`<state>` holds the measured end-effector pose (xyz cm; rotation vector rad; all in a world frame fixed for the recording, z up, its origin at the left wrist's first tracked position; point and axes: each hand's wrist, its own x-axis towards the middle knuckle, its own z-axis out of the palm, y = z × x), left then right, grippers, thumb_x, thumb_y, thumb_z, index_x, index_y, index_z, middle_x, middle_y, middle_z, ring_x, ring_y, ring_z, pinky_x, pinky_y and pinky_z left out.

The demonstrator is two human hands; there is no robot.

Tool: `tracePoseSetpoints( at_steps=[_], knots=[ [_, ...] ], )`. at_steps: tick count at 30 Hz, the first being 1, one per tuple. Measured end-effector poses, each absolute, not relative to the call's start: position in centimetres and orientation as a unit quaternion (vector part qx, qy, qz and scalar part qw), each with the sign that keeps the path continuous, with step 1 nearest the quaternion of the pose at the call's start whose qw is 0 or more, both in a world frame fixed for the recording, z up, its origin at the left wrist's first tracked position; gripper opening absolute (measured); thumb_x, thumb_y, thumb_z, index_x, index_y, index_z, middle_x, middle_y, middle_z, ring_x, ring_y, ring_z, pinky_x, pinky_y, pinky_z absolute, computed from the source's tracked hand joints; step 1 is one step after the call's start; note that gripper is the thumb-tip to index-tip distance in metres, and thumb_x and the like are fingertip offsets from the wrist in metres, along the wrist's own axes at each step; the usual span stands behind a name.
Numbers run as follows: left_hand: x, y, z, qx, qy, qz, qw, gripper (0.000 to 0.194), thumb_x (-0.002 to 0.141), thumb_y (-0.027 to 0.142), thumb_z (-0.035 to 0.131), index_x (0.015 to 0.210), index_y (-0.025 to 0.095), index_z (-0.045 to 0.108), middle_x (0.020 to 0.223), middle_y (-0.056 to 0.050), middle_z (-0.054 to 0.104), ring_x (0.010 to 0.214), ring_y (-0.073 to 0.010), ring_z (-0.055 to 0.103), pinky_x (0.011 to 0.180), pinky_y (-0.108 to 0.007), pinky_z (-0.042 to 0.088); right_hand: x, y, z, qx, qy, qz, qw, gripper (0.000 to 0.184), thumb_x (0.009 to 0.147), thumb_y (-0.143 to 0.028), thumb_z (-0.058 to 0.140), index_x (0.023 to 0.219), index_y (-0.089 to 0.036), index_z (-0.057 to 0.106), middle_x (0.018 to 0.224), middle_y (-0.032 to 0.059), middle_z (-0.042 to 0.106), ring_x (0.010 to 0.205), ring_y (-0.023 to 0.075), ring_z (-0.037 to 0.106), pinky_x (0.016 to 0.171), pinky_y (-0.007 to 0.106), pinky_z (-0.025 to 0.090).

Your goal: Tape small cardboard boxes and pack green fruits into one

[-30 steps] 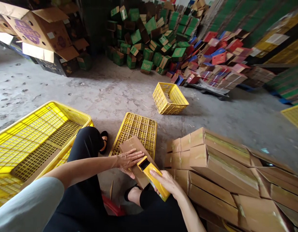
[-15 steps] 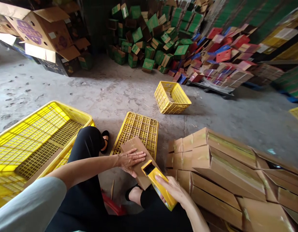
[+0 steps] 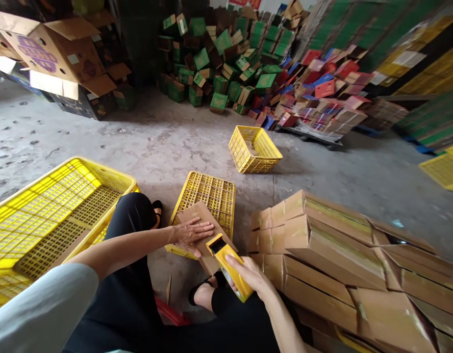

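My left hand (image 3: 192, 234) lies flat with its fingers stretched out on a narrow brown cardboard box (image 3: 188, 212). The box rests tilted across an upturned yellow plastic crate (image 3: 211, 187). My right hand (image 3: 248, 273) is wrapped round a yellow hand-held tool (image 3: 230, 262) that has a dark opening at its front end. That end is over the box, close to my left fingers; I cannot tell whether it touches the cardboard.
A large yellow crate (image 3: 79, 206) stands at my left. Stacked brown cartons (image 3: 333, 260) are on my right. Ahead on the floor are a smaller yellow crate (image 3: 254, 152) and heaped green boxes (image 3: 219, 101). Something red (image 3: 171, 314) lies by my feet.
The view has shifted slightly to the right. The tool and my right hand have tilted a little on the box; my left hand stays flat on it.
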<state>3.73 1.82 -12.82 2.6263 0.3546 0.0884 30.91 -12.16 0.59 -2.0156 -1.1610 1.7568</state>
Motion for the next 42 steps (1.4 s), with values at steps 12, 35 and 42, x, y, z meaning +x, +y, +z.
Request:
tracePoseSetpoints(
  at_steps=[12,35,42],
  knots=[
    [4.7,0.1,-12.6,0.96,0.12,0.024,0.253,0.103,0.1,0.076,0.042,0.173,0.017,-0.001,0.178,-0.014,0.015,0.166,-0.0337,0.009,0.133,-0.055,0.005,31.6,-10.7,-0.8,-0.689,-0.391,0.605,0.079,0.058,0.089,-0.077,0.064,0.089,-0.019,0.063,0.058,0.0053,0.073,0.049,0.0188,0.07,0.046,0.024,0.053],
    [5.2,-0.5,-12.8,0.956,0.16,0.007,0.247,0.11,0.093,0.078,0.055,0.173,0.017,0.011,0.177,-0.02,0.01,0.164,-0.0397,0.015,0.13,-0.062,0.012,32.7,-13.2,-0.9,-0.7,-0.379,0.599,0.091,0.056,0.088,-0.075,0.065,0.095,-0.019,0.063,0.055,0.0014,0.07,0.047,0.0172,0.069,0.047,0.022,0.053],
    [6.4,-2.4,-11.2,0.972,0.134,0.015,0.194,0.104,0.096,0.074,0.052,0.172,0.012,0.015,0.177,-0.02,0.012,0.165,-0.0401,0.012,0.131,-0.062,0.011,32.4,-13.5,-0.9,-0.705,-0.377,0.594,0.09,0.05,0.093,-0.069,0.064,0.093,-0.019,0.063,0.054,0.0011,0.069,0.045,0.0158,0.066,0.046,0.02,0.052]
  ],
)
